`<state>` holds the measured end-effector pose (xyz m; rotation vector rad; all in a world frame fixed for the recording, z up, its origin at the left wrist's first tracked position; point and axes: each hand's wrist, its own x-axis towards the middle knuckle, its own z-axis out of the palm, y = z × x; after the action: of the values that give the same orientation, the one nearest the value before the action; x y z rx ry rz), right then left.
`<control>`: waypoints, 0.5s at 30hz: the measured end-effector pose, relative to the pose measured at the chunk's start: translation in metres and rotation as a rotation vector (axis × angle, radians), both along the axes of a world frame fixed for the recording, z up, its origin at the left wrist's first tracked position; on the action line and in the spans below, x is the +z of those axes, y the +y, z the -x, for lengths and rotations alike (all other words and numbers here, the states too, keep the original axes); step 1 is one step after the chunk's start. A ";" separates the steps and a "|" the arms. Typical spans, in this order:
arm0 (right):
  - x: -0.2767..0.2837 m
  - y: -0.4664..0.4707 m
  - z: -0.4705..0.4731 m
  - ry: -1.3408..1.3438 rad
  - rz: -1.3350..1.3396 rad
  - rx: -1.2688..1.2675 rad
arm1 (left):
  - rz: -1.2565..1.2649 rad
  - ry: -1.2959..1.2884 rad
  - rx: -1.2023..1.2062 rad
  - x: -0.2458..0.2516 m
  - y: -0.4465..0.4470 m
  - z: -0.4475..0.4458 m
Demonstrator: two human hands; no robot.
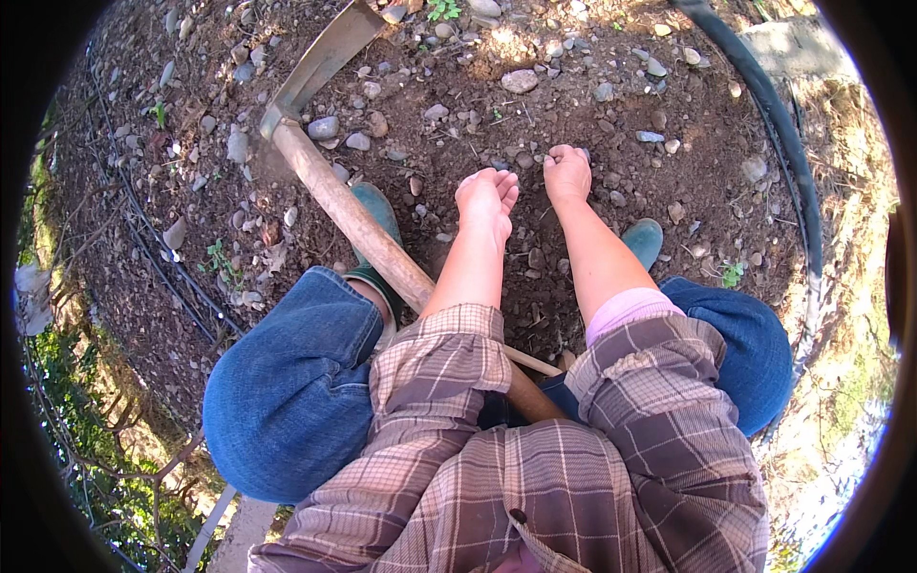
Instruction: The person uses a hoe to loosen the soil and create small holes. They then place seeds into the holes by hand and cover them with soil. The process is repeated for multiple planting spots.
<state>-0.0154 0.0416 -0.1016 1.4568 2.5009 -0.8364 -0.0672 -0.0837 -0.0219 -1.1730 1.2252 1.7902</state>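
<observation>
Both my hands are over the brown, stony soil in front of me. My left hand has its palm partly turned up and its fingers curled. Whether anything lies in it is hidden. Close by on the right, my right hand is curled, knuckles forward, low near the ground. Its fingertips are hidden, so I cannot tell whether it holds something. A digging hoe's wooden handle passes slantwise beneath my left forearm. Its broad metal blade is at the upper left. Neither hand touches the hoe.
My green rubber boots are planted either side of my hands. A thick black hose curves down the right, beside a concrete block. Thin black irrigation tubing runs along the left. Stones and small green weeds dot the soil.
</observation>
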 end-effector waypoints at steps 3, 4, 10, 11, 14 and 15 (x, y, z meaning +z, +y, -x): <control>0.000 0.001 0.003 -0.029 0.004 -0.007 | 0.008 -0.007 0.002 0.000 0.001 0.000; -0.001 0.002 0.003 -0.029 0.004 -0.004 | 0.007 -0.005 0.002 0.000 0.001 0.000; -0.003 0.005 -0.001 0.021 0.004 0.008 | -0.011 -0.013 0.013 -0.002 0.000 -0.001; -0.005 0.005 -0.003 0.031 -0.007 0.020 | -0.010 -0.023 0.021 -0.002 0.000 0.000; -0.012 0.005 -0.005 0.099 -0.078 0.045 | -0.011 -0.019 0.017 -0.001 0.000 0.000; -0.015 0.006 -0.006 0.111 -0.067 0.044 | -0.011 -0.013 0.011 -0.001 0.000 0.000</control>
<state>-0.0091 0.0477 -0.1168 1.4062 2.6562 -0.8561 -0.0669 -0.0833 -0.0225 -1.1857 1.2026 1.7918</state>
